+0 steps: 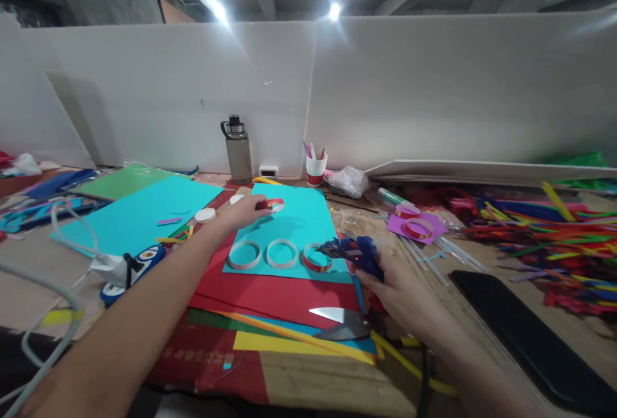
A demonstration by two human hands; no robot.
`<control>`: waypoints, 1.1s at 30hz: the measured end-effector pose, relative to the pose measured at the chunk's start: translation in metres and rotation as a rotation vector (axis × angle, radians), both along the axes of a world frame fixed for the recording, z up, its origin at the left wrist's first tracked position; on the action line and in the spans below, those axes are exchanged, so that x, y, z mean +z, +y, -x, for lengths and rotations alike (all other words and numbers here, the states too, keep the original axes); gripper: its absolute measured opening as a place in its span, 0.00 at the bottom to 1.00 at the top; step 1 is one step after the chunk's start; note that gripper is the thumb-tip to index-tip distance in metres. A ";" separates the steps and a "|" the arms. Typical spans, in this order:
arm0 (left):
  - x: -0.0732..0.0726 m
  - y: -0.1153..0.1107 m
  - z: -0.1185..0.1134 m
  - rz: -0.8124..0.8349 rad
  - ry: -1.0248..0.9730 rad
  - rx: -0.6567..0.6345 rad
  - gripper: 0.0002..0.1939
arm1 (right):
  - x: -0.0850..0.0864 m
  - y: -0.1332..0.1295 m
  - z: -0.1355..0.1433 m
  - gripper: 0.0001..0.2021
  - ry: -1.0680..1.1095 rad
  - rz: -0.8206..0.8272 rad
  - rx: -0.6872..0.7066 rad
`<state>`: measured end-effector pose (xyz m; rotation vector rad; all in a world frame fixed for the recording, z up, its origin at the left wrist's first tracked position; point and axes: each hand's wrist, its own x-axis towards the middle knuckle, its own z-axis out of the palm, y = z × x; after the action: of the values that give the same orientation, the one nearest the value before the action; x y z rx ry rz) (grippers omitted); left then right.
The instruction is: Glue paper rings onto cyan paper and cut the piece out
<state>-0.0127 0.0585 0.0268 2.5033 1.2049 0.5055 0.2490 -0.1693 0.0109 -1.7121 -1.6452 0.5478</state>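
My left hand (251, 209) reaches over the turquoise sheet (303, 209), fingers closed on a small red and white ring (275, 204). Three more rings stand in a row near the sheet's front edge: a white ring (245, 255), a second white ring (282, 254) and a red-banded ring (317, 259). Wrapped in my right hand (385, 276) is a blue hot glue gun (354, 251). Its nozzle points left, over the red-banded ring; whether it touches cannot be made out. Red sheets (284, 292) lie under the turquoise one.
Scissors (344, 325) lie in front, beside a black phone (525, 334). A bottle (238, 154) and a paper cup (315, 170) with pens stand at the back. Colourful strips (544, 231) are piled right; a power strip (137, 270) with cables sits left.
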 end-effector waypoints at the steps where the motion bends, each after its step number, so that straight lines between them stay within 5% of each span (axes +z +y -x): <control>1: -0.002 0.001 0.002 0.016 -0.036 0.007 0.14 | 0.000 0.000 0.000 0.15 -0.006 0.004 -0.008; 6: -0.010 0.006 0.015 0.297 -0.320 0.006 0.23 | 0.000 0.000 0.000 0.16 -0.061 -0.004 -0.016; 11: -0.015 0.003 0.027 0.434 -0.343 0.036 0.23 | 0.000 0.000 0.001 0.16 -0.066 0.003 -0.018; 24: -0.022 0.000 0.030 0.483 -0.268 0.037 0.23 | 0.002 -0.003 0.001 0.17 -0.043 0.013 -0.026; 33: 0.000 -0.013 0.005 0.523 -0.357 -0.009 0.25 | 0.003 -0.002 0.003 0.14 -0.101 0.009 -0.041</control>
<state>-0.0175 0.0459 0.0272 1.8844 1.0240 0.5256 0.2458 -0.1712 0.0138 -1.8018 -1.6761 0.4559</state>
